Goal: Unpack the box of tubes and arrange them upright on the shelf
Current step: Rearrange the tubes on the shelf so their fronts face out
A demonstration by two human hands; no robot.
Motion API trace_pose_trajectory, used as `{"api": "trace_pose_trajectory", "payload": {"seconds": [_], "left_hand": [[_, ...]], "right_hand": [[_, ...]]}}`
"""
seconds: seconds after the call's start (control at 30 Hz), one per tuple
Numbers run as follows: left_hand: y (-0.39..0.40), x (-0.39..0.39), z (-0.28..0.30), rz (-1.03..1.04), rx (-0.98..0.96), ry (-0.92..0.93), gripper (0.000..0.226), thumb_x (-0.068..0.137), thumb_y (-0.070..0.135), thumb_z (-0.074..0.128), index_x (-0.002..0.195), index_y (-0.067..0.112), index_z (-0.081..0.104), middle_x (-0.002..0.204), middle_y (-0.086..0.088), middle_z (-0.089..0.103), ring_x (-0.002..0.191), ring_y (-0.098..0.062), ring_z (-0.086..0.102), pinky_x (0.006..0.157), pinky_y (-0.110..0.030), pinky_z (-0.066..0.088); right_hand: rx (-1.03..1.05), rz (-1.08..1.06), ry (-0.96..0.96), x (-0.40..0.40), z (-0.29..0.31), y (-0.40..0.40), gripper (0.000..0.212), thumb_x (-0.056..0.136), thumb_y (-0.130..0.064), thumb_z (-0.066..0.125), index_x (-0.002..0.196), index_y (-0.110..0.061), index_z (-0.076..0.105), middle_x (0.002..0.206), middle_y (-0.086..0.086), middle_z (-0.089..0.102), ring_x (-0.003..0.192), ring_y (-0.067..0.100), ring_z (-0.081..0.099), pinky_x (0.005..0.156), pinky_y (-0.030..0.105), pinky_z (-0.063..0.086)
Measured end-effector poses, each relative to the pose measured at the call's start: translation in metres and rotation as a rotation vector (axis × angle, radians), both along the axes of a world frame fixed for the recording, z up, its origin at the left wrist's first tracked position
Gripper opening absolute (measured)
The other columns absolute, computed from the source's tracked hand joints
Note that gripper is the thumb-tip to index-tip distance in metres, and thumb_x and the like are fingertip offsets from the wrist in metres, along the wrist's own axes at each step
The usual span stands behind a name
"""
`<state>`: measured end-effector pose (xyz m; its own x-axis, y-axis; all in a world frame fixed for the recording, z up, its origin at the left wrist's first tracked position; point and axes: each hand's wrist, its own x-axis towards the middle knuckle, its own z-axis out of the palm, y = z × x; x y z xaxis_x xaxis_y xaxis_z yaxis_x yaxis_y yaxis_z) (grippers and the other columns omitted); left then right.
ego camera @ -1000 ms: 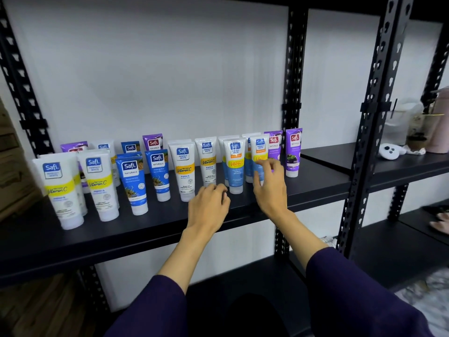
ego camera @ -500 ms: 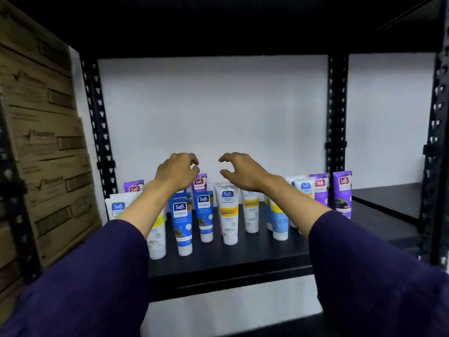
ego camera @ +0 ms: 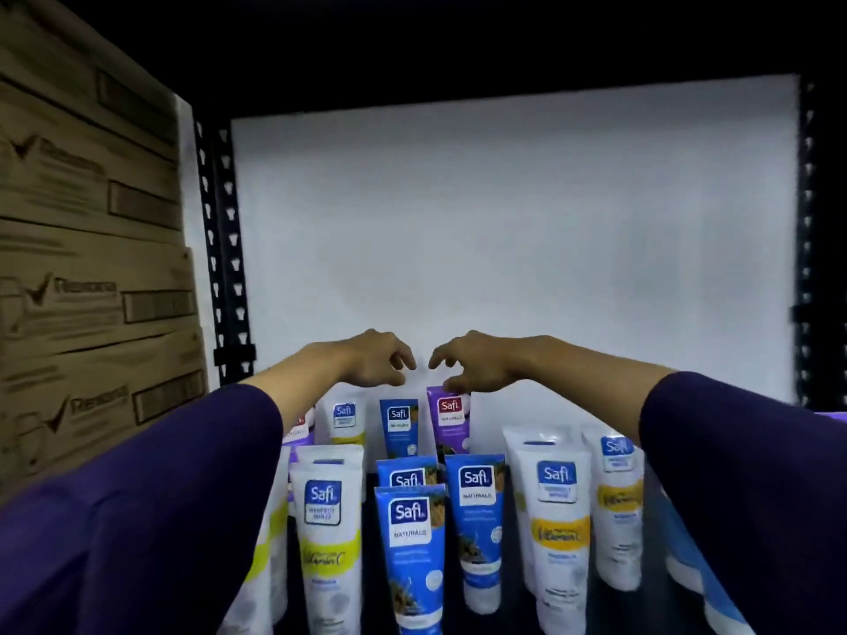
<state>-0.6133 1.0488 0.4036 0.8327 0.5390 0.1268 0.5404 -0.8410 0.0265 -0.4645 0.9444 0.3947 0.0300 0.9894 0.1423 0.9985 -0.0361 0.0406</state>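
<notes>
A white wall point(ego camera: 504, 231) backs a black metal rack, whose perforated upright point(ego camera: 227, 268) rises at the left beside stacked cardboard cartons point(ego camera: 87, 268); a dark shelf board spans overhead. The shelf point(ego camera: 609, 611) bearing the tubes shows only as dark strips between them.

Nearest the front edge stand a white tube with a yellow band point(ego camera: 325, 552), a blue tube point(ego camera: 415, 556) and, further right, another white tube with a yellow band point(ego camera: 561, 543), all upright on their caps. Just behind them come a second blue tube point(ego camera: 476, 520) and a white one at the right point(ego camera: 616, 501). Dark purple sleeves point(ego camera: 137, 520) reach in from both lower corners over the outer tubes.

Toward the back edge a row stands close to the wall: a white tube point(ego camera: 344, 419), a small blue tube point(ego camera: 398, 426) and a purple tube point(ego camera: 451, 421). The right hand point(ego camera: 476, 366) pinches the top of the purple tube with its curled thumb and fingers. The left hand point(ego camera: 373, 362) hovers above the small blue tube, fingers loosely curled and holding nothing, its fingertips near those of the right hand.
</notes>
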Motion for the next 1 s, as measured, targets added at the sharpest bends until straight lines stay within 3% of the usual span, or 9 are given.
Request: {"api": "trace_pose_trajectory", "payload": {"seconds": [0.13,0.2,0.3,0.4,0.5,0.7,0.87,1.0], "left_hand": [[0.025,0.023,-0.012,-0.018,-0.016,0.217,0.040,0.091,0.016,0.061,0.131,0.018,0.055,0.131,-0.002,0.058,0.117,-0.017,0.056,0.097,-0.030,0.046],[0.031,0.030,-0.018,-0.048,0.001,0.297,0.037,0.089,0.014,0.062,0.126,0.019,0.059,0.125,-0.001,0.062,0.107,-0.015,0.058,0.091,-0.029,0.048],[0.034,0.037,-0.022,-0.097,0.028,0.309,0.030,0.088,0.013,0.065,0.117,0.018,0.063,0.115,-0.002,0.066,0.094,-0.013,0.059,0.083,-0.027,0.052],[0.030,0.035,-0.016,-0.120,-0.014,0.221,0.029,0.087,0.011,0.066,0.115,0.015,0.063,0.099,0.001,0.065,0.090,-0.014,0.062,0.070,-0.021,0.053],[0.021,0.028,0.001,-0.118,-0.038,0.091,0.030,0.086,0.010,0.067,0.115,0.016,0.058,0.093,0.002,0.062,0.089,-0.014,0.062,0.070,-0.024,0.055],[-0.025,-0.006,0.062,-0.101,0.128,-0.150,0.023,0.085,0.006,0.067,0.103,0.016,0.057,0.091,-0.002,0.063,0.087,-0.018,0.061,0.067,-0.026,0.049],[-0.084,-0.041,0.102,-0.120,0.235,-0.385,0.027,0.089,0.002,0.060,0.113,0.015,0.058,0.103,-0.005,0.059,0.090,-0.019,0.056,0.070,-0.028,0.046],[-0.134,-0.063,0.099,-0.196,0.213,-0.670,0.032,0.094,0.000,0.051,0.121,0.015,0.057,0.106,-0.004,0.054,0.093,-0.015,0.052,0.058,-0.011,0.040]], "right_hand": [[-0.111,0.001,-0.032,0.012,-0.002,0.028,0.042,0.095,-0.023,0.057,0.134,-0.013,0.047,0.131,0.009,0.054,0.115,0.021,0.054,0.086,0.029,0.047],[-0.142,0.015,-0.012,0.018,-0.005,0.035,0.037,0.093,-0.019,0.060,0.128,-0.012,0.051,0.115,0.008,0.061,0.100,0.020,0.061,0.074,0.027,0.052],[-0.114,0.039,0.021,0.021,-0.008,0.035,0.034,0.089,-0.014,0.065,0.121,-0.009,0.054,0.090,-0.003,0.054,0.073,0.009,0.058,0.061,0.019,0.050],[-0.067,0.064,0.005,0.021,-0.009,0.031,0.036,0.088,-0.013,0.067,0.122,-0.012,0.055,0.081,-0.009,0.049,0.067,0.005,0.054,0.069,0.023,0.052],[-0.034,0.080,0.037,0.018,0.000,0.018,0.043,0.089,-0.010,0.065,0.129,-0.016,0.052,0.078,-0.013,0.048,0.072,0.006,0.054,0.072,0.026,0.053],[0.210,0.060,0.105,0.003,0.052,-0.039,0.038,0.092,-0.010,0.059,0.129,-0.013,0.053,0.101,0.000,0.051,0.084,0.010,0.054,0.062,0.021,0.051],[0.485,0.022,0.191,-0.024,0.094,-0.102,0.036,0.095,-0.015,0.054,0.131,-0.010,0.052,0.123,0.009,0.058,0.106,0.016,0.054,0.077,0.025,0.048],[0.724,0.015,0.352,-0.050,0.100,-0.144,0.030,0.095,-0.013,0.054,0.124,-0.008,0.056,0.106,0.008,0.058,0.103,0.017,0.056,0.058,0.015,0.044]]}}
